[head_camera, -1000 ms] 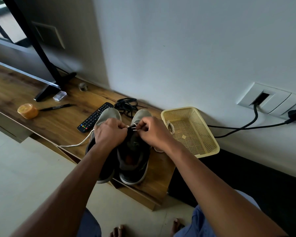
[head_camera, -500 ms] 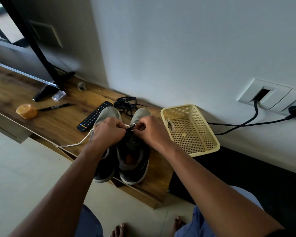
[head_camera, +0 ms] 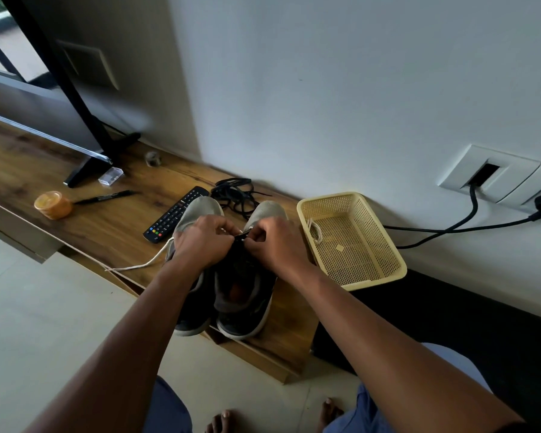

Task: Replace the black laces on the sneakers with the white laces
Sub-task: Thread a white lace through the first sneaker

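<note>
- Both sneakers (head_camera: 231, 295) sit side by side at the desk (head_camera: 100, 232) near edge, toes toward the wall. Work is on the right sneaker, at the eyelets nearest the toe.
- Left hand (head_camera: 202, 243) grip: fingers curled, apparently pinching the white lace (head_camera: 144, 264); its free end trails off toward 8 o'clock across the desk. Exact pinch point is hidden by the knuckles.
- Right hand (head_camera: 274, 242) grip: fingers curled, pinching at the eyelet area. Cannot tell whether it holds the lace tip or the eyelet flap.
- Removed black laces (head_camera: 236, 195) lie bundled at 12 o'clock of the sneakers, near the wall. Second white lace (head_camera: 314, 229) hangs over the rim of the yellow basket (head_camera: 372, 278), at 3 o'clock.
- Judgement: threading step, early in the lacing of this sneaker.
- To do it well: hold the flap steady with one hand and feed the tip straight through with the other.
- Even out both ends before crossing upward.
- Keep the lace flat, untwisted.
- Risk: the trailing end could snag on the remote (head_camera: 177, 214) beside the left sneaker.
</note>
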{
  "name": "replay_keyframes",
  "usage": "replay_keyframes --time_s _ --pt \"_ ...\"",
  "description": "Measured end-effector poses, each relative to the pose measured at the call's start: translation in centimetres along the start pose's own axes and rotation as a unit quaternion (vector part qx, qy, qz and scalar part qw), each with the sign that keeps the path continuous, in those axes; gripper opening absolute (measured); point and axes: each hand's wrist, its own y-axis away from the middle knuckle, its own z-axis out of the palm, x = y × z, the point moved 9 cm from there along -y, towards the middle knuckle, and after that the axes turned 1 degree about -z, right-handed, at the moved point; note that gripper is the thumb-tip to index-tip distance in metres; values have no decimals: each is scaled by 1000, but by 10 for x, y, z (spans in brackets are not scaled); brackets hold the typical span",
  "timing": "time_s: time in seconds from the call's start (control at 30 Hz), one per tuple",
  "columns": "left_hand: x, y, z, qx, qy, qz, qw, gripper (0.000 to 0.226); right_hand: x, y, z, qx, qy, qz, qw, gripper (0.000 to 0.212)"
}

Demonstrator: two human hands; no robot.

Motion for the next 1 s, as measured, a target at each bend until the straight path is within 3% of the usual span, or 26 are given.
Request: replay_keyframes --time_s 0.3,0.5,0.67,1.0 --pt "1 -2 -2 1 -11 18 1000 4 3 3 -3 19 -25 10 999 18" --pt "-2 1 -1 -44 22 89 995 18 9 1 -3 -23 -50 27 998 15" --pt "1 10 -9 -5 2 128 992 23 14 2 -2 -55 -79 36 995 8" --pt "6 13 -10 24 17 143 989 23 11 9 -3 -30 -86 38 995 10"
